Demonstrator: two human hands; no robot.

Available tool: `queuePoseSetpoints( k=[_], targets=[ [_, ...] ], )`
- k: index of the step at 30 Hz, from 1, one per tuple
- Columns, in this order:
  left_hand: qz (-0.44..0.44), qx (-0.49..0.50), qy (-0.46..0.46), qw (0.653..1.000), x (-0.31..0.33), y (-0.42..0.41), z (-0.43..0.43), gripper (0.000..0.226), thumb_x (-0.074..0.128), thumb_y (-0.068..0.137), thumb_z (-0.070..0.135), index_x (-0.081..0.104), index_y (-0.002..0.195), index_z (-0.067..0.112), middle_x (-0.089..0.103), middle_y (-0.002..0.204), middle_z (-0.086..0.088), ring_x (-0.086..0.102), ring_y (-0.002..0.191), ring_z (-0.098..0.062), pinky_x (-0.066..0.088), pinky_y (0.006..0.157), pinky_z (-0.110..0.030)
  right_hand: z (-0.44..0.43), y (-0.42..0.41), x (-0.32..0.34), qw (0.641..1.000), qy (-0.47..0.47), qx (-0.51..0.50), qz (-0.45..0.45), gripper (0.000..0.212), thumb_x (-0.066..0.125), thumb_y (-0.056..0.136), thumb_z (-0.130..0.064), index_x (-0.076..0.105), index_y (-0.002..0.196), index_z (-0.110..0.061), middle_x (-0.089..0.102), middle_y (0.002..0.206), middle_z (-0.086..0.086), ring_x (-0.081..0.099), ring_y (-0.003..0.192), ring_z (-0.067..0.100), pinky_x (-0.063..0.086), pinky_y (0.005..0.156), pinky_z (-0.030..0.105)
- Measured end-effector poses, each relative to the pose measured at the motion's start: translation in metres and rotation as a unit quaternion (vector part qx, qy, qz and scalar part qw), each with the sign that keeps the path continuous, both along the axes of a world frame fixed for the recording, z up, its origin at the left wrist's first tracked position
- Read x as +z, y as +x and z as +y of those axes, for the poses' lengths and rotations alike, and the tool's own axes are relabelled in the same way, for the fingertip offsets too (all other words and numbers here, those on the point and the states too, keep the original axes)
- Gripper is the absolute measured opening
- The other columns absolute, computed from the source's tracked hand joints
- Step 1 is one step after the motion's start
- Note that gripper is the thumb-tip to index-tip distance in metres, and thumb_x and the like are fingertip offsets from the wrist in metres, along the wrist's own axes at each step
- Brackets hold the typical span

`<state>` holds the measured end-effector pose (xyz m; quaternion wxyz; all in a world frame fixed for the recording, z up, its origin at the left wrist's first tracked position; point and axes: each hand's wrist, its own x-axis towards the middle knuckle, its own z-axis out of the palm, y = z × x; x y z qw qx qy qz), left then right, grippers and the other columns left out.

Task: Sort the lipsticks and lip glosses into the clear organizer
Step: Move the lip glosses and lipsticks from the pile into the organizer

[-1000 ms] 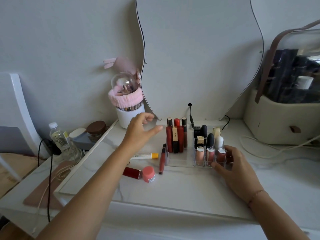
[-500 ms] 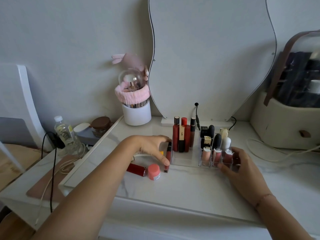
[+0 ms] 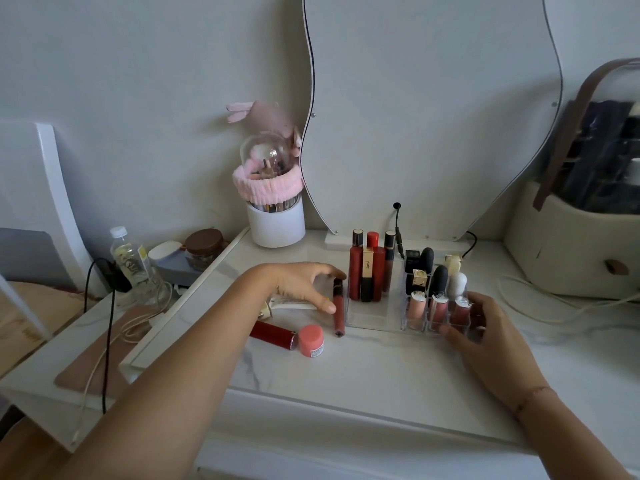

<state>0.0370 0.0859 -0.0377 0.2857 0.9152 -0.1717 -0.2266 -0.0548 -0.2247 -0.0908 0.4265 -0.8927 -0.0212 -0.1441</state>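
Note:
A clear organizer [image 3: 369, 317] stands on the white marble table. Tall red glosses [image 3: 367, 268] fill its left section, and short lipsticks [image 3: 437, 289] sit in its small right compartments. A dark red lip gloss [image 3: 338, 313] lies flat just left of the organizer. My left hand [image 3: 298, 282] arches over it, thumb and index finger pinching it. Under that hand lies a white tube [image 3: 294, 303]. A red lipstick tube [image 3: 272, 336] and a pink jar [image 3: 311, 341] lie nearer me. My right hand [image 3: 491, 344] grips the organizer's front right corner.
A wavy mirror [image 3: 433, 116] leans on the wall behind the organizer. A white brush holder [image 3: 275, 220] with a pink band stands at the back left. A beige case [image 3: 571, 251] sits at the right. A water bottle [image 3: 130, 261], jars and cables [image 3: 107, 323] crowd the lower left shelf.
My left hand dropped from above the table down onto the lying lip gloss and closed its thumb and index finger on it. My right hand stayed on the organizer.

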Motion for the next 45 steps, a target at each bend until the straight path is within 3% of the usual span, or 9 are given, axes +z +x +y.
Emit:
queuePoseSetpoints(
  k=[6, 9, 12, 18, 23, 27, 30, 36, 45],
  targets=[
    [-0.104, 0.152, -0.035, 0.982, -0.008, 0.011, -0.005, 0.039, 0.069, 0.075, 0.044, 0.061, 0.107, 0.024, 0.063, 0.111, 0.001, 0.057, 0.102, -0.012, 0.045, 0.089, -0.028, 0.000, 0.000, 0.001, 1.000, -0.006, -0.001, 0.001, 0.057, 0.072, 0.077, -0.028, 0.046, 0.127, -0.020, 0.058, 0.112, 0.002, 0.057, 0.094, 0.016, 0.043, 0.077, 0.028],
    [-0.114, 0.205, 0.005, 0.972, -0.014, 0.016, -0.015, 0.036, 0.071, 0.069, 0.050, 0.063, 0.089, 0.022, 0.062, 0.090, 0.005, 0.058, 0.086, -0.012, 0.045, 0.072, -0.028, 0.000, 0.000, 0.001, 1.000, -0.008, -0.001, 0.003, 0.057, 0.072, 0.077, -0.028, 0.046, 0.127, -0.020, 0.058, 0.113, 0.002, 0.057, 0.094, 0.017, 0.044, 0.079, 0.029],
    [-0.107, 0.233, 0.004, 0.967, -0.015, 0.019, -0.024, 0.037, 0.077, 0.063, 0.045, 0.064, 0.082, 0.015, 0.064, 0.082, 0.001, 0.060, 0.080, -0.016, 0.046, 0.068, -0.028, 0.001, -0.001, 0.001, 1.000, -0.007, 0.001, 0.002, 0.056, 0.072, 0.077, -0.027, 0.046, 0.127, -0.021, 0.058, 0.113, 0.001, 0.057, 0.093, 0.016, 0.044, 0.078, 0.028],
    [-0.070, 0.258, -0.053, 0.962, -0.011, 0.018, -0.030, 0.029, 0.081, 0.062, 0.024, 0.068, 0.080, 0.005, 0.069, 0.075, -0.010, 0.062, 0.065, -0.018, 0.055, 0.074, -0.033, 0.000, -0.001, 0.000, 1.000, -0.004, 0.001, -0.003, 0.053, 0.072, 0.077, -0.026, 0.047, 0.124, -0.022, 0.058, 0.112, 0.001, 0.056, 0.091, 0.015, 0.043, 0.076, 0.028],
    [-0.050, 0.270, -0.166, 0.947, -0.007, 0.011, -0.024, 0.016, 0.078, 0.069, 0.019, 0.071, 0.082, 0.012, 0.068, 0.075, -0.003, 0.060, 0.065, -0.011, 0.049, 0.058, -0.014, 0.000, 0.000, 0.000, 1.000, -0.006, 0.002, -0.003, 0.053, 0.071, 0.077, -0.028, 0.047, 0.124, -0.022, 0.057, 0.111, 0.000, 0.056, 0.089, 0.014, 0.041, 0.074, 0.026],
    [-0.023, 0.269, -0.279, 0.921, 0.012, 0.000, -0.014, 0.021, 0.075, 0.074, 0.016, 0.072, 0.095, 0.015, 0.070, 0.088, -0.002, 0.062, 0.081, -0.011, 0.046, 0.079, -0.022, 0.000, 0.000, 0.000, 1.000, -0.001, 0.001, -0.003, 0.053, 0.071, 0.077, -0.027, 0.047, 0.124, -0.022, 0.057, 0.111, 0.000, 0.056, 0.089, 0.014, 0.042, 0.074, 0.026],
    [-0.063, 0.259, -0.342, 0.901, 0.035, -0.012, -0.003, 0.017, 0.072, 0.076, 0.011, 0.071, 0.092, 0.017, 0.071, 0.085, 0.000, 0.062, 0.080, -0.010, 0.044, 0.081, -0.023, 0.000, 0.000, -0.001, 1.000, -0.005, -0.002, -0.002, 0.054, 0.071, 0.077, -0.028, 0.046, 0.125, -0.021, 0.057, 0.112, 0.000, 0.056, 0.091, 0.015, 0.042, 0.075, 0.028],
    [-0.211, 0.185, -0.469, 0.837, 0.094, -0.031, -0.023, 0.016, 0.069, 0.077, 0.006, 0.068, 0.089, 0.017, 0.072, 0.073, 0.012, 0.064, 0.074, 0.001, 0.045, 0.068, -0.011, 0.000, 0.001, 0.000, 1.000, -0.008, -0.003, 0.001, 0.057, 0.071, 0.078, -0.030, 0.046, 0.127, -0.020, 0.057, 0.114, 0.000, 0.056, 0.090, 0.014, 0.041, 0.074, 0.026],
    [-0.260, 0.092, -0.346, 0.897, 0.105, -0.013, -0.105, 0.019, 0.078, 0.070, 0.008, 0.068, 0.083, 0.018, 0.068, 0.078, 0.006, 0.060, 0.067, 0.002, 0.046, 0.066, -0.010, 0.000, 0.000, 0.000, 1.000, 0.003, -0.006, -0.005, 0.057, 0.072, 0.076, -0.029, 0.047, 0.126, -0.019, 0.057, 0.115, 0.001, 0.056, 0.092, 0.016, 0.043, 0.077, 0.027]
  ],
)
